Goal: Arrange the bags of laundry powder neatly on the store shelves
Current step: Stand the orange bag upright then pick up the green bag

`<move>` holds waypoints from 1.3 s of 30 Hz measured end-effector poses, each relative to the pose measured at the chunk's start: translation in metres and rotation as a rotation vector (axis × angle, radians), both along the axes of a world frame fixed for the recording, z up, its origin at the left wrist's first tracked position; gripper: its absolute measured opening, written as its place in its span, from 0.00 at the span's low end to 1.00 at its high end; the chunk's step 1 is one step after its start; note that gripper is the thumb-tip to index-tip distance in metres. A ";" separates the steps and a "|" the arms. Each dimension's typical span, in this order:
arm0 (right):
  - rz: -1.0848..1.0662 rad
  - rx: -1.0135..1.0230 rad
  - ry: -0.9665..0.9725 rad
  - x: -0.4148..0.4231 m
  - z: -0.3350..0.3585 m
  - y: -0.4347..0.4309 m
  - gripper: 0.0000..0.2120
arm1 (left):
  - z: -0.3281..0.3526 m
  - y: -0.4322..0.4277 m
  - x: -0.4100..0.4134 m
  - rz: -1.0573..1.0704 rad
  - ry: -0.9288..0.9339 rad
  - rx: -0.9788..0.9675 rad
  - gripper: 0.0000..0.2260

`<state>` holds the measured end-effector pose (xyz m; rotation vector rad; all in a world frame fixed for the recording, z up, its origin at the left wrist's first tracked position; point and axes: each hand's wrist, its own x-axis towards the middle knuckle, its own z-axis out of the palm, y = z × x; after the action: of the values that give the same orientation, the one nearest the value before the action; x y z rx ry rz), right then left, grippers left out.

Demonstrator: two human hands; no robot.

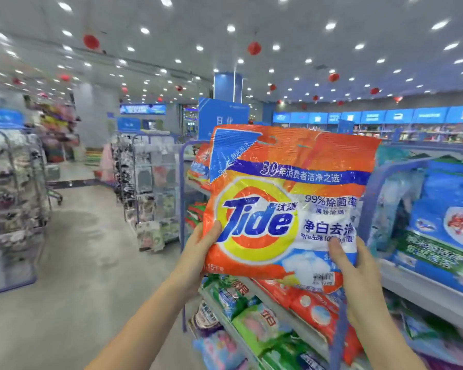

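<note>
Two hands hold one orange Tide bag (286, 201) upright in the air, left of the blue bags (444, 222) on the right-hand shelf (422, 287): the left hand (198, 252) grips its lower left edge, the right hand (350, 265) its lower right corner, thumbs pressed on the front. By the look of it, the carrying step is in hand. Next, a gap among the orange bags (198, 166) farther along must be chosen and the bag set in squarely.

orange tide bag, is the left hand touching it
Touching. Head view shows the left hand gripping the orange Tide bag, thumb on its lower left front.
</note>
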<state>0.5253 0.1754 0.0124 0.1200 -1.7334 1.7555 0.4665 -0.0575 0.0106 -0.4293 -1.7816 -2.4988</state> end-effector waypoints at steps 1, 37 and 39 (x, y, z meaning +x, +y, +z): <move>-0.001 -0.003 -0.007 -0.016 0.000 -0.010 0.09 | 0.002 -0.008 -0.016 0.019 0.005 -0.001 0.26; -0.439 0.105 -0.279 -0.498 0.010 -0.056 0.15 | 0.013 0.003 -0.640 -0.358 0.215 -0.520 0.25; -0.447 0.160 -0.408 -0.494 -0.006 -0.059 0.14 | -0.008 0.001 -0.650 -0.423 0.255 -0.627 0.16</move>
<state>0.0316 0.1164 0.0065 -0.5527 -1.9911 1.3721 -0.1840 -0.0562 0.0029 -1.1996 -2.5311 -1.8856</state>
